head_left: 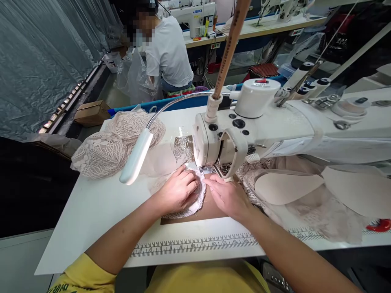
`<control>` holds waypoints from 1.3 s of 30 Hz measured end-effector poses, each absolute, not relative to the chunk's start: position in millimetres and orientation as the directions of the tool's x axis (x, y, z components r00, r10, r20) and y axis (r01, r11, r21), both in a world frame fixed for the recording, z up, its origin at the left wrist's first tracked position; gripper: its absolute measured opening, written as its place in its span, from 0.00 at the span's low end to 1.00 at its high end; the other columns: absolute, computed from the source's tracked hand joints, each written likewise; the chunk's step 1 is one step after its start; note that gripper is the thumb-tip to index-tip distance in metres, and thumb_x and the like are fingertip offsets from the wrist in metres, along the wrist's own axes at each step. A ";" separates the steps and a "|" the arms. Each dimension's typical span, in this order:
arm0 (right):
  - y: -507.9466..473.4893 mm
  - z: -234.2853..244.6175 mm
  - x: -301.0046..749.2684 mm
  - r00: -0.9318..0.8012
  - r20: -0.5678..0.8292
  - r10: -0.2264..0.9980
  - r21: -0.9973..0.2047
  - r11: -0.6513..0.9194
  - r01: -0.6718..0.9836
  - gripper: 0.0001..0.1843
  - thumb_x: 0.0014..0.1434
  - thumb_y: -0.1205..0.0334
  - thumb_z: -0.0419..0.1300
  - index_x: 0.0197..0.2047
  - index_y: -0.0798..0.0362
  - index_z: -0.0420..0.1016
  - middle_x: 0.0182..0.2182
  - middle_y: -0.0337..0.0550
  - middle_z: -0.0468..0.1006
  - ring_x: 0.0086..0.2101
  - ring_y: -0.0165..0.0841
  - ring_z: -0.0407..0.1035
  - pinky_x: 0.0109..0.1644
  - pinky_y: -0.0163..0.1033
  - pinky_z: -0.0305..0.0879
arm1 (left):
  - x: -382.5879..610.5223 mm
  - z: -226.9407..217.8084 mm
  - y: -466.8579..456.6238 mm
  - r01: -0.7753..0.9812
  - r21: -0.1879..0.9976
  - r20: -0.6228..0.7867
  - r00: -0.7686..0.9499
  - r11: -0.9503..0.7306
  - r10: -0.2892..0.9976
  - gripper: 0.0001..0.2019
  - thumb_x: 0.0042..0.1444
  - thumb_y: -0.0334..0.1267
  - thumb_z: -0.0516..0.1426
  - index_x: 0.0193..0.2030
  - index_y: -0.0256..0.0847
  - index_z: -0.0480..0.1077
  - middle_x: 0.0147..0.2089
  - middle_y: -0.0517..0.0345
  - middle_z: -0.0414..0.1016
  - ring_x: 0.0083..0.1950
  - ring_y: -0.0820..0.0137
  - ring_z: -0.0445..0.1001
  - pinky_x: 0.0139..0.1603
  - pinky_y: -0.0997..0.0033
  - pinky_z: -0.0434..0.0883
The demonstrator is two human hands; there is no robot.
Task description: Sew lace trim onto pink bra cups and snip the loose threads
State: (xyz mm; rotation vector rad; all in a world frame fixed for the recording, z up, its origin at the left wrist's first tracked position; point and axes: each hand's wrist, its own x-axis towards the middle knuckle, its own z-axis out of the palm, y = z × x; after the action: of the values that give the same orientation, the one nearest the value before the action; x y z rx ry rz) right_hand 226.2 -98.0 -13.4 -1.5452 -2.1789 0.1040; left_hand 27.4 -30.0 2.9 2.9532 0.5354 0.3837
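Observation:
A lace-covered bra cup [200, 198] with a pale, curved edge lies under the needle area of the white sewing machine [210, 140]. My left hand [180, 189] rests on the cup from the left, its fingers curled and pressed together on the fabric. From the right, my right hand [227, 196] pinches the cup's edge with thumb and forefinger, close by the presser foot [208, 169]. The fingertips of both hands are partly hidden. Sheer fabric [160, 160] spreads out behind my left hand.
Stacked lace cups [100, 154] sit at the table's left. A bendable lamp [136, 156] arches over the table. Beige foam cups [288, 187] and sheer fabric lie right of my hand. A printed ruler strip [195, 244] runs along the front edge. A person [172, 53] sits beyond the table.

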 end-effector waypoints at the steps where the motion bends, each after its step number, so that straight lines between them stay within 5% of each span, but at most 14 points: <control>1: -98.3 -13.3 225.5 -0.269 0.321 0.908 -0.322 0.371 0.871 0.19 0.60 0.73 0.49 0.48 0.53 0.77 0.35 0.44 0.79 0.31 0.32 0.69 0.36 0.35 0.63 | 27.4 2.6 -29.9 0.329 0.159 0.227 0.905 -0.931 0.359 0.12 0.62 0.37 0.51 0.47 0.33 0.71 0.42 0.45 0.71 0.46 0.60 0.68 0.57 0.52 0.63; 20: -96.8 -14.0 224.4 -0.317 0.307 0.897 -0.288 0.405 0.868 0.17 0.59 0.74 0.50 0.42 0.54 0.79 0.30 0.42 0.74 0.28 0.30 0.62 0.32 0.35 0.57 | 23.9 0.1 -26.3 0.317 0.198 0.228 0.906 -0.928 0.358 0.12 0.61 0.37 0.51 0.49 0.35 0.68 0.41 0.46 0.70 0.46 0.60 0.68 0.59 0.50 0.62; 28: -93.6 -14.7 223.0 -0.261 0.213 0.942 -0.229 0.308 0.923 0.20 0.62 0.70 0.50 0.54 0.50 0.74 0.42 0.44 0.77 0.35 0.32 0.68 0.38 0.35 0.63 | 22.8 0.2 -16.8 0.344 0.187 0.252 0.889 -0.920 0.384 0.13 0.62 0.36 0.50 0.50 0.35 0.68 0.41 0.46 0.71 0.47 0.59 0.69 0.58 0.48 0.63; 39: -92.2 -15.0 221.7 -0.207 0.291 0.934 -0.217 0.275 0.937 0.18 0.60 0.71 0.50 0.49 0.56 0.75 0.39 0.50 0.78 0.41 0.40 0.70 0.45 0.43 0.66 | 29.6 -2.1 -25.6 0.281 0.253 0.246 0.907 -0.926 0.343 0.16 0.62 0.35 0.51 0.55 0.36 0.67 0.48 0.42 0.71 0.53 0.57 0.68 0.54 0.51 0.66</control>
State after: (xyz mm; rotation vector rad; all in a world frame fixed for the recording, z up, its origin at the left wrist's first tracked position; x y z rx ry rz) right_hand 221.7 -92.2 -15.0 -1.6965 -2.1895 -0.0099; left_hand 29.6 -25.6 -2.1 2.8587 0.4732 0.4250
